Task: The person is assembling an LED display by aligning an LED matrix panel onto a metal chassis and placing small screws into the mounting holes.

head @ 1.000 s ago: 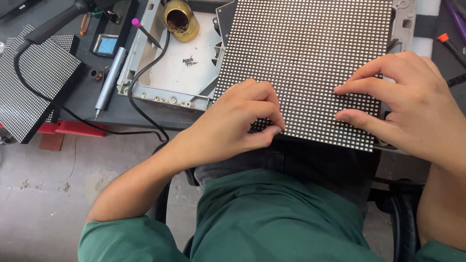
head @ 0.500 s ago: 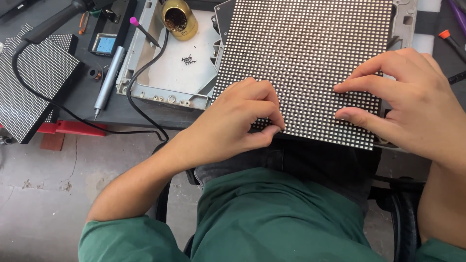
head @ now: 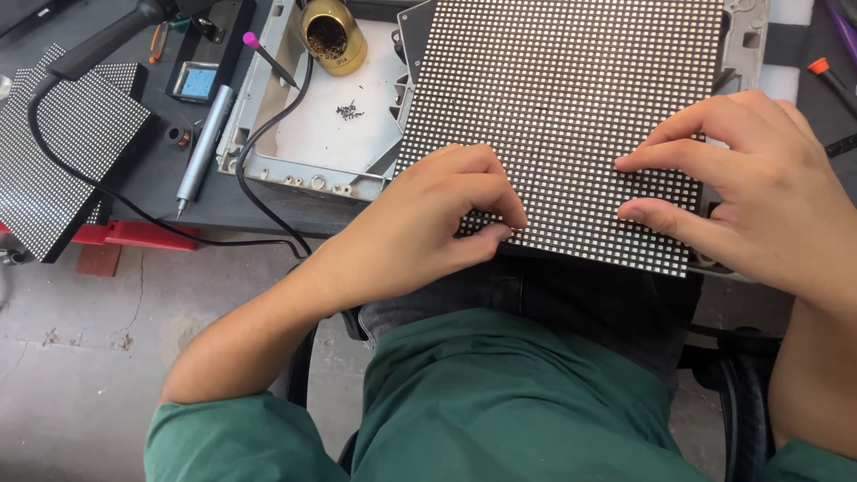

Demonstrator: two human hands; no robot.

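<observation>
Dark workbench point(head: 192, 192) carries dotted panel point(head: 571, 116), grey tray point(head: 330, 134) (brass pot inside).

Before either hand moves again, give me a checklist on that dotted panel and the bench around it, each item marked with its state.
1. Left hand on the dotted panel: ok, fingertips curled at its near edge.
2. Right hand on the panel: ok, fingers flat on its right part.
3. Panel fully supported: not ok, its near edge overhangs the bench toward the lap.
4. Black cable away from the hands: ok, it runs left of the left hand.
5. Brass pot upright: ok, in the metal tray.
6. Anything pinched under the left fingertips: cannot tell.
</observation>
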